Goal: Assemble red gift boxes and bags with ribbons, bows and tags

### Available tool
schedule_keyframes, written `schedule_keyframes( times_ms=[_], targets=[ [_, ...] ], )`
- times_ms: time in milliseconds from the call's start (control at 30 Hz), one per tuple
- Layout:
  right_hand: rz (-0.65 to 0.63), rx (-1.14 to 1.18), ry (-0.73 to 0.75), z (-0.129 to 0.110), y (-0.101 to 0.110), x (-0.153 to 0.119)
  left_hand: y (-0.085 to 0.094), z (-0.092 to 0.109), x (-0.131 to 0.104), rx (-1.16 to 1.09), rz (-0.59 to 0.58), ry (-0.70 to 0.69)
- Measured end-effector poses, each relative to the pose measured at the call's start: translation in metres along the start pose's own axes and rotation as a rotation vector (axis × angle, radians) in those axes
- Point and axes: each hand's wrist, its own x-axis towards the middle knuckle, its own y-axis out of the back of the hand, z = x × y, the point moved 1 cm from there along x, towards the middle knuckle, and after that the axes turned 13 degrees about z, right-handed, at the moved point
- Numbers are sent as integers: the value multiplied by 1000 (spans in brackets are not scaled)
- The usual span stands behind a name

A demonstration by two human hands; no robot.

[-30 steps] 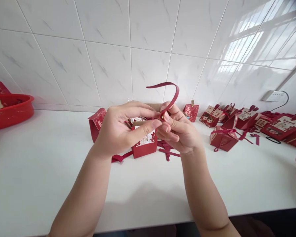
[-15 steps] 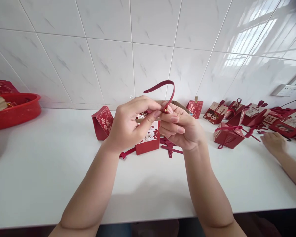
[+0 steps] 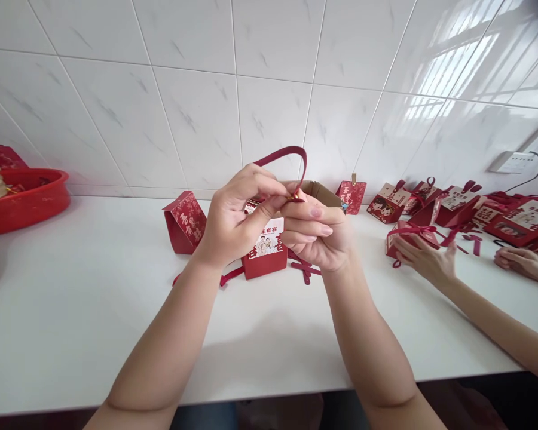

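Note:
A thin dark red strap (image 3: 283, 152) arches up above my hands, its far part passing behind my left hand (image 3: 244, 212). My right hand (image 3: 316, 226) pinches the strap's near end between thumb and forefinger, the other fingers curled. At that end shines a small gold stud (image 3: 291, 197), and my left thumb and forefinger are closed on it; the exact contact is partly hidden. Below and behind my hands stands a red gift box (image 3: 265, 266) with a white printed panel. More dark red straps (image 3: 305, 272) lie beside it, partly covered by my right hand.
A red gift box (image 3: 185, 224) stands to the left, and a red basin (image 3: 31, 203) farther left. An open cardboard box (image 3: 325, 194) is behind my hands. At right, a co-worker's hand (image 3: 425, 260) touches a ribboned red box (image 3: 407, 230), near several finished-looking boxes (image 3: 457, 200).
My hands have shifted slightly left with the strap, whose free end has gone behind my left hand. A co-worker's hand has come onto the ribboned box at right.

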Motion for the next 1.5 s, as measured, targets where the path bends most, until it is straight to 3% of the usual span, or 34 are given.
schedule_keyframes(
  times_ms=[133, 367, 700, 933, 1100, 1267, 1367, 1500],
  targets=[
    [-2, -85, 47, -2, 5, 2, -1, 5, -1, 101, 0, 15],
    [0, -231, 181, -6, 5, 0, 5, 9, -1, 244, 20, -102],
    [44, -344, 260, -12, 13, -4, 5, 6, 2, 237, -27, -202],
    [77, -416, 312, -11, 13, -5, 10, -1, 2, 245, -56, -50],
    [144, -478, 437, -8, 19, 3, 14, -10, 4, 306, -100, 68],
    [413, -549, 567, 12, 46, 34, 22, -45, -9, 483, -205, 358],
    [478, -616, 601, 31, 64, 53, 24, -68, -27, 508, -288, 502],
    [456, -644, 603, 56, 78, 69, 23, -85, -52, 397, -184, 629]
  ],
)
